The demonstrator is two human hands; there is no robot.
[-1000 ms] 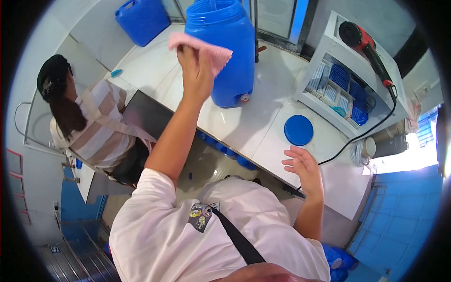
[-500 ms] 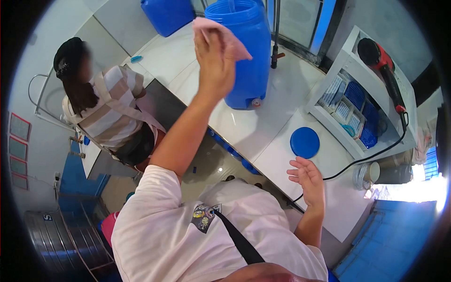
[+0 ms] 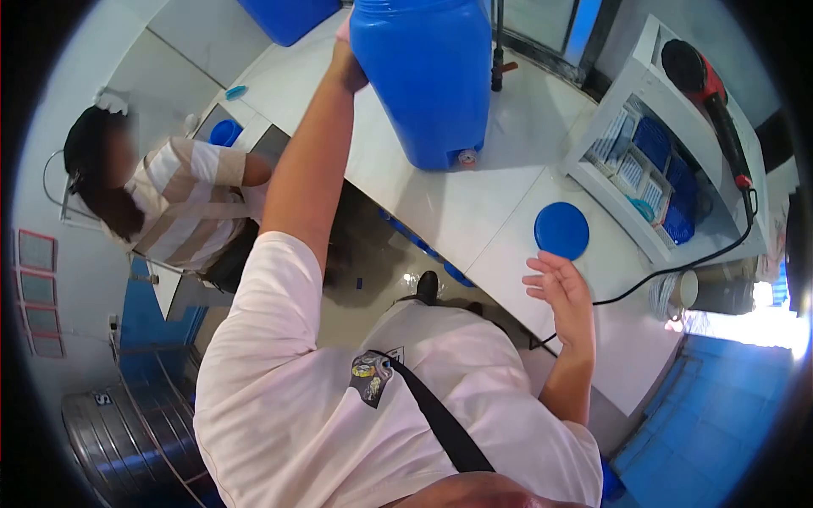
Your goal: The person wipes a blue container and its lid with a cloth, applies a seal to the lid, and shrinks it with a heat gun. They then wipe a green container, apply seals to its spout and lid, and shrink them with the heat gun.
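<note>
A tall blue plastic water container [image 3: 423, 80] stands upright on the white tiled counter [image 3: 517, 152], its top cut off by the frame edge. A small round tap fitting [image 3: 467, 157] sits low on its front. My left hand [image 3: 349, 69] reaches to the container's left side, its fingers mostly hidden behind it. A strip of the pink cloth [image 3: 343, 30] shows at that hand. My right hand [image 3: 562, 292] hovers over the counter's front edge, open, with fingers spread and holding nothing. Just beyond its fingertips lies a round blue lid [image 3: 561, 230].
Another person [image 3: 178, 182] works at the left. A second blue container [image 3: 288, 15] stands at the back. On the right, a white shelf unit [image 3: 631, 182] holds baskets, with a red-and-black heat tool [image 3: 699, 80] on top; its black cord [image 3: 669, 273] crosses the counter.
My left hand has gone from the container's upper front to its left side, further away, with the pink cloth now mostly hidden. My right hand stays open near the lid. The view has shifted slightly.
</note>
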